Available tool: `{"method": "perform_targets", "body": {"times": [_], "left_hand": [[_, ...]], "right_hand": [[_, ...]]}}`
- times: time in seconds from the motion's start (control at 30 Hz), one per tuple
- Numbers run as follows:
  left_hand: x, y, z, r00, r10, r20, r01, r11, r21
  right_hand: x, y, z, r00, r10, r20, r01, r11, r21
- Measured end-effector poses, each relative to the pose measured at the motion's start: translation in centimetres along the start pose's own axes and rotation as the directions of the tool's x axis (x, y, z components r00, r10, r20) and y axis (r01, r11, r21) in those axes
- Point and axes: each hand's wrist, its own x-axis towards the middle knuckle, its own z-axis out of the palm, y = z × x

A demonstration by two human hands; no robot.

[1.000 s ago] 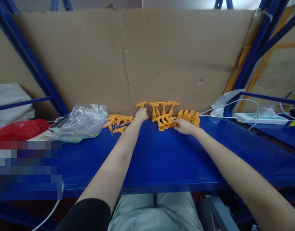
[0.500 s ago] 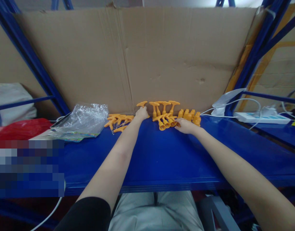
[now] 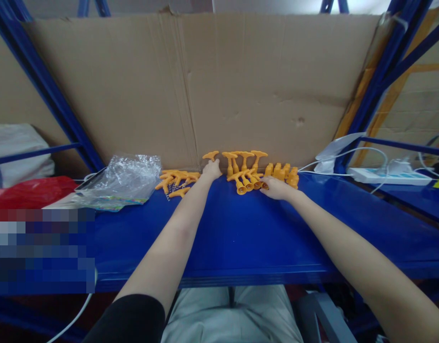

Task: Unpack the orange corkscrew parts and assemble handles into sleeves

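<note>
My left hand is closed round the stem of an upright orange T-handled plastic piece; its crossbar shows above the fingers. My right hand has its fingers curled on the flared end of the rightmost orange T-handled piece lying down, partly hidden by the fingers. Beside it several like pieces lie in a row, hollow flared ends toward me. Behind these stand several upright T-handled pieces. To the right of them is a cluster of orange stubby parts, partly behind my right hand.
Left of my left forearm lie orange handles with small metal chains. Clear plastic bags and a red bag are farther left. Cardboard stands behind the blue shelf. A white power strip with cables lies right.
My left hand has shifted very slightly and now covers the base of the upright piece, which showed before. My right hand stays in nearly the same place.
</note>
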Motion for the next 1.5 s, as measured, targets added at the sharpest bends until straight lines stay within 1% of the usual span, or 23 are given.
{"method": "perform_targets", "body": {"times": [0.1, 0.4, 0.57, 0.67, 0.77, 0.83, 0.93, 1.07, 1.27, 1.5], "left_hand": [[0.0, 0.0, 0.1, 1.0, 0.009, 0.005, -0.009, 1.0, -0.006], [0.3, -0.8, 0.1, 0.999, 0.027, -0.034, -0.027, 0.999, -0.02], [0.5, -1.1, 0.3, 0.999, 0.014, -0.043, -0.016, 0.999, -0.051], [0.5, -1.2, 0.4, 0.998, -0.011, -0.065, 0.007, 0.998, -0.059], [0.2, -1.6, 0.2, 0.996, -0.023, -0.087, 0.02, 0.999, -0.03], [0.1, -1.9, 0.1, 0.997, -0.003, -0.08, 0.002, 1.0, -0.008], [0.0, -2.3, 0.0, 0.996, 0.06, -0.062, -0.06, 0.998, 0.006], [0.2, -2.0, 0.3, 0.99, 0.132, -0.046, -0.131, 0.991, 0.012], [0.3, -0.9, 0.7, 0.989, 0.15, 0.014, -0.15, 0.989, 0.008], [0.2, -1.1, 0.7, 0.988, 0.152, 0.022, -0.152, 0.988, 0.024]], "right_hand": [[0.1, 0.1, 0.0, 0.999, 0.018, 0.031, -0.018, 1.0, -0.005], [0.0, -0.6, -0.4, 0.998, 0.047, 0.03, -0.046, 0.998, -0.041], [-0.2, -0.6, -0.5, 0.999, 0.026, 0.028, -0.025, 0.999, -0.036], [-0.3, -0.8, -0.6, 0.997, 0.048, 0.053, -0.046, 0.998, -0.032], [-0.3, -1.0, -0.5, 0.996, 0.072, 0.055, -0.07, 0.997, -0.038], [-0.2, -1.0, -0.4, 0.995, 0.09, 0.05, -0.088, 0.995, -0.041], [-0.2, -0.9, -0.1, 0.994, 0.107, 0.032, -0.106, 0.993, -0.045], [-0.2, -0.7, 0.1, 0.996, 0.09, 0.025, -0.088, 0.995, -0.042], [-0.1, -0.4, 0.2, 0.998, 0.062, 0.013, -0.061, 0.997, -0.047], [-0.2, -0.7, 0.0, 0.996, 0.078, 0.038, -0.076, 0.996, -0.045]]}}
